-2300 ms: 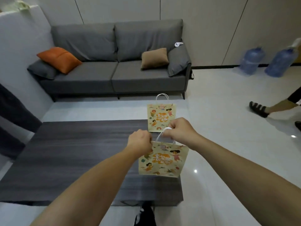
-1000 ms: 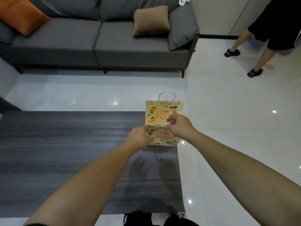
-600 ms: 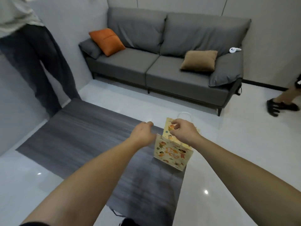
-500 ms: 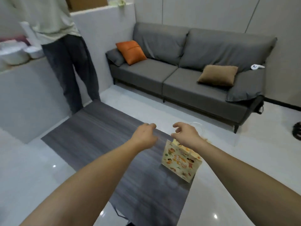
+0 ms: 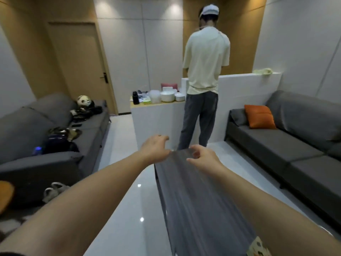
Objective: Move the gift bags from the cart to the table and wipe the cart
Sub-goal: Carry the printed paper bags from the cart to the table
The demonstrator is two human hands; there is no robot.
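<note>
Both arms stretch out in front, bare forearms filling the lower frame. Bottom right corner, just beside the right forearm, a sliver of a gift bag shows, cream paper with cartoon print, sitting on the near end of the dark wood-grain table; most of the bag is cut off by the frame edge and the arm. No cart in view. The table runs away from the viewer as a long grey strip over glossy white floor. Left hand hangs in the air past the table's left side, fingers loose and slightly spread, holding nothing. Right hand hovers over the table's far end, fingers lightly curled, empty too; whether it touches the tabletop can't be told. Left side: grey sofa piled with dark bags and clutter, a helmet-like thing further back, pale shoes on the floor beside it. Right side: second grey sofa with an orange cushion. Beyond the hands a person stands back to the camera, pale yellow tee, grey trousers, light cap, at a white counter carrying white bowls and containers and a dark bottle. White partition wall behind the sofa with a yellowish cloth on top. Far left, a wooden door.
</note>
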